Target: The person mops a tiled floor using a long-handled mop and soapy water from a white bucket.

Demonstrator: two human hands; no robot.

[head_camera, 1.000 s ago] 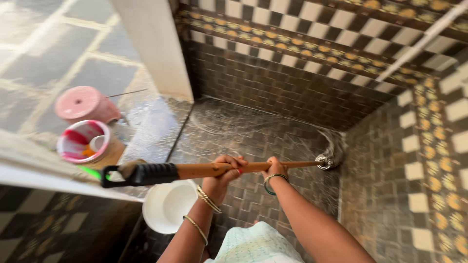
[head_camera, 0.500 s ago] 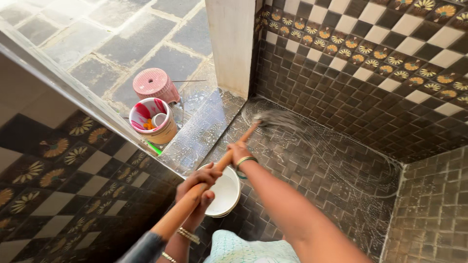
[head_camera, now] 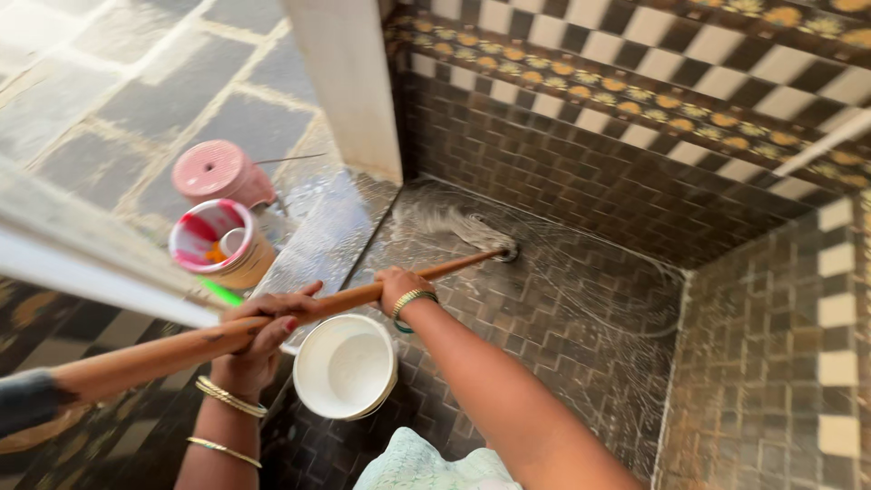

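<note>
**Wet scrubbing under way on a dark tiled floor**

Both hands are closed around a long brown wooden broom handle (head_camera: pixel 272 319) that runs from lower left up toward the middle of the view. The left hand (head_camera: pixel 263 328) wraps the handle lower down, fingers curled fully over it; the right hand (head_camera: pixel 399 289), with a green bangle at the wrist, grips further up. The bristled broom head (head_camera: pixel 472 231) rests on the dark brown small-tiled floor (head_camera: pixel 562 363) near the far wall, not far from the white door post (head_camera: pixel 349 82).

As far as the view shows, the floor around the broom head is wet and streaked with thin white foam, and arcs of water trail across the tiles toward the right-hand corner. The tiles nearest the person look damp but carry less foam, so the scrubbing seems partly done, with the near floor and the corners likely still to cover. The raised wet stone threshold (head_camera: pixel 318 245) glistens as well.

A round white plastic bucket (head_camera: pixel 345 365) stands on the floor just below the handle, between the two arms; its inside looks pale and empty, though a shallow layer of water cannot be ruled out. Beyond the threshold stands a pink-and-white plastic bucket (head_camera: pixel 220 243) holding a small cup-like item and something orange, and just behind it an upturned pink plastic stool (head_camera: pixel 220 172).
</note>
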